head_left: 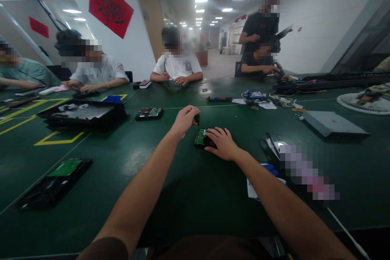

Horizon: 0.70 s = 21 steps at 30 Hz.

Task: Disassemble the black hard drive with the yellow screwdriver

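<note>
A hard drive [200, 140] with a green circuit board facing up lies on the dark green table [183, 183] in front of me. My left hand [185, 121] is closed around the dark handle of a screwdriver [197, 120], held upright with its tip down at the board's far left part. My right hand [224, 143] rests on the right side of the drive, fingers spread, covering much of it. Whether the screwdriver tip sits in a screw is too small to tell.
Another hard drive [149, 113] and a black tray [82, 111] lie to the left. Nearer left is a black part with a green board [55, 183]. A grey metal box [335, 124] and bundled cables [254, 96] are on the right. Several people sit across the table; one person stands.
</note>
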Available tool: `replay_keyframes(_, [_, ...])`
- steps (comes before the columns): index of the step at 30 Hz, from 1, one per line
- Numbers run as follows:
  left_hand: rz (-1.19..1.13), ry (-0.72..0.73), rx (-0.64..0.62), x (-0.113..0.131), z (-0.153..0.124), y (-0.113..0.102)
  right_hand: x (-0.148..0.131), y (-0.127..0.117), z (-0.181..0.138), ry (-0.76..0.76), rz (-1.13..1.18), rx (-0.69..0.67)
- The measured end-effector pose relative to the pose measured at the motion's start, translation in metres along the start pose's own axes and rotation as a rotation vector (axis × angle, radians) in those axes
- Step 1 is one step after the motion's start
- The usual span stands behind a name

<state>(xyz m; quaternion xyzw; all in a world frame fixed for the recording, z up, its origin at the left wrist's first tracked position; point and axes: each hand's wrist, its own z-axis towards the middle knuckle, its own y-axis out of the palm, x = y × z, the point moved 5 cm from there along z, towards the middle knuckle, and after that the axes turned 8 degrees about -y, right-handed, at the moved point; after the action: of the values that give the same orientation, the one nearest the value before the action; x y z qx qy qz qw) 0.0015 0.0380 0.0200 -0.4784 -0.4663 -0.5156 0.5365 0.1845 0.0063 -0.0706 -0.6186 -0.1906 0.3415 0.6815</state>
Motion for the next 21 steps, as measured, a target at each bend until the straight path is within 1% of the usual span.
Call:
replay_keyframes(2, [0.089, 0.033, 0.004, 0.005, -0.001, 0.001, 0.000, 0.000, 0.000, 0.003, 0.003, -0.005])
replay_keyframes(6, [0.177, 0.070, -0.072, 0.011, -0.006, 0.009, -0.001, -0.001, 0.000, -0.003, -0.002, -0.002])
replay_keyframes(9, [0.106, 0.034, -0.130, 0.009, -0.008, 0.013, -0.002, -0.002, -0.001, -0.007, -0.007, 0.003])
replay_keyframes(12, [-0.072, -0.058, -0.167, 0.001, -0.007, 0.013, -0.001, -0.002, -0.001, -0.006, -0.007, -0.003])
replay_keyframes(14, [-0.145, -0.085, -0.140, -0.003, -0.005, 0.011, -0.001, -0.001, -0.001, -0.002, -0.006, -0.006])
replay_keyframes(16, [-0.132, -0.063, -0.087, -0.005, -0.002, 0.007, 0.000, -0.001, -0.001, 0.000, -0.005, -0.005])
replay_keyframes(18, [-0.032, 0.012, -0.031, -0.003, 0.000, 0.004, 0.000, 0.000, -0.001, 0.000, -0.007, 0.002])
replay_keyframes(21, [0.203, 0.204, 0.072, 0.007, 0.000, 0.000, 0.000, 0.000, -0.001, -0.010, -0.009, 0.017])
